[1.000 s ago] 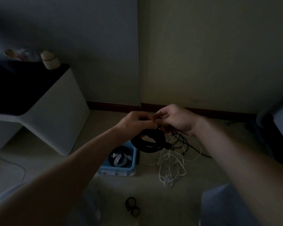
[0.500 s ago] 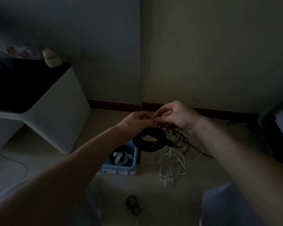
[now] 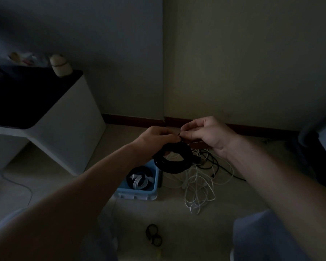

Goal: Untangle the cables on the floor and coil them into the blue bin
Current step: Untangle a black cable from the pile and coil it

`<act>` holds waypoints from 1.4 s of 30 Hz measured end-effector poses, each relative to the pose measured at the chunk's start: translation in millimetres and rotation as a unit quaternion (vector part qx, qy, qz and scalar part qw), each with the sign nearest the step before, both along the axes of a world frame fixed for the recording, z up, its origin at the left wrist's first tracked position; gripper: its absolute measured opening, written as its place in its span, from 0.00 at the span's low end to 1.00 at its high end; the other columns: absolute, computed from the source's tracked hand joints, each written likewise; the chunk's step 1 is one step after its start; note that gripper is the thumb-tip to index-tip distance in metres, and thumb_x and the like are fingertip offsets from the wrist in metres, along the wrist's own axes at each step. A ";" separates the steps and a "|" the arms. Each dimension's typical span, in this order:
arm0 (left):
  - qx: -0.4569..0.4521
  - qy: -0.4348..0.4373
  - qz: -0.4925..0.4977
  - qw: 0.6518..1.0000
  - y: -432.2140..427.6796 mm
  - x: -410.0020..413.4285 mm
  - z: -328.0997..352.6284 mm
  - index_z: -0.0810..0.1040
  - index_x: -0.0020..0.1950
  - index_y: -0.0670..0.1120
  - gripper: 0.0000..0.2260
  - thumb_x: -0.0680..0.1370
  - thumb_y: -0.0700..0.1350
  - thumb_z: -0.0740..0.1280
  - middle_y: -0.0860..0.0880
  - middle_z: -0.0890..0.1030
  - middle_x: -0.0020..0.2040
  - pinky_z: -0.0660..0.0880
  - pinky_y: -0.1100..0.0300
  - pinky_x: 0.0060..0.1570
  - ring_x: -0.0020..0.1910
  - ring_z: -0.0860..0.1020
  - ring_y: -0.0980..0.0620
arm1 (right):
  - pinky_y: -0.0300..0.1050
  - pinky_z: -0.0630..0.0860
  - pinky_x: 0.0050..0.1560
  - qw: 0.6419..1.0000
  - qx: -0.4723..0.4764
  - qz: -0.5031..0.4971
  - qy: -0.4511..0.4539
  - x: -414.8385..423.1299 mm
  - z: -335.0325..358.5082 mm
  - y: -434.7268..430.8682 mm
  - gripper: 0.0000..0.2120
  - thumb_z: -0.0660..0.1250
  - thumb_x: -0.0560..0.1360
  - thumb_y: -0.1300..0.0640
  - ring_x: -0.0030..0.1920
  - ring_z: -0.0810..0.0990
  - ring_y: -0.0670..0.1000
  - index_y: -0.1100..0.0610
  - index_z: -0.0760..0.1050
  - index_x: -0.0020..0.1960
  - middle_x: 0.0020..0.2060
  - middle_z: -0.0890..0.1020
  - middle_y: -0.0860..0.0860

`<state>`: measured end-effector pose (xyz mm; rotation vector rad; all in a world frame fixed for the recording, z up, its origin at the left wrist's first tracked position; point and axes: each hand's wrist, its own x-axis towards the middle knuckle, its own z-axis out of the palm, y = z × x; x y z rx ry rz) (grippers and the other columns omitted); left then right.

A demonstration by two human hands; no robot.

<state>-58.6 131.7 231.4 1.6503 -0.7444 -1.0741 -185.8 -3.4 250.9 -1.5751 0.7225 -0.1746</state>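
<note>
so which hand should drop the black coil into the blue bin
Left, probably. The left hand grips the black coil, and the blue bin sits just below it on that side. The right hand only pinches at the coil's top, farther from the bin.

Wound cables [image 3: 139, 181] lie in the bin [image 3: 137, 195]. A loose tangle [image 3: 198, 187] lies just right of the bin. A coil [image 3: 174, 161] hangs from the left hand [image 3: 156, 137] and right hand [image 3: 211, 135] above the bin's far right corner. Small loops [image 3: 154, 236] lie before the bin; a cabinet [image 3: 64, 132] stands left of it.
</note>
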 end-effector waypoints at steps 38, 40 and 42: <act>-0.019 0.117 0.097 0.988 -5.3 11.6 -4.7 0.81 0.51 0.36 0.09 0.80 0.42 0.67 0.41 0.75 0.39 0.71 0.62 0.28 0.30 0.71 0.50 | 0.37 0.81 0.47 0.929 -0.352 0.034 -0.109 6.1 -6.0 20.2 0.06 0.76 0.72 0.62 0.44 0.84 0.39 0.52 0.85 0.46 0.39 0.82 0.34; -0.014 0.112 0.101 0.988 -6.5 11.8 -6.1 0.82 0.50 0.37 0.09 0.80 0.43 0.68 0.41 0.76 0.38 0.71 0.62 0.28 0.29 0.71 0.50 | 0.32 0.78 0.46 0.929 -0.351 0.035 -0.111 6.1 -8.0 19.6 0.06 0.76 0.72 0.62 0.44 0.83 0.35 0.52 0.85 0.45 0.39 0.82 0.34; -0.009 0.103 0.108 0.989 -7.6 11.7 -7.1 0.82 0.50 0.37 0.11 0.79 0.45 0.69 0.43 0.76 0.35 0.71 0.62 0.29 0.28 0.71 0.51 | 0.26 0.74 0.44 0.927 -0.358 0.037 -0.102 6.3 -10.6 20.0 0.05 0.75 0.73 0.61 0.44 0.81 0.33 0.52 0.85 0.45 0.39 0.81 0.34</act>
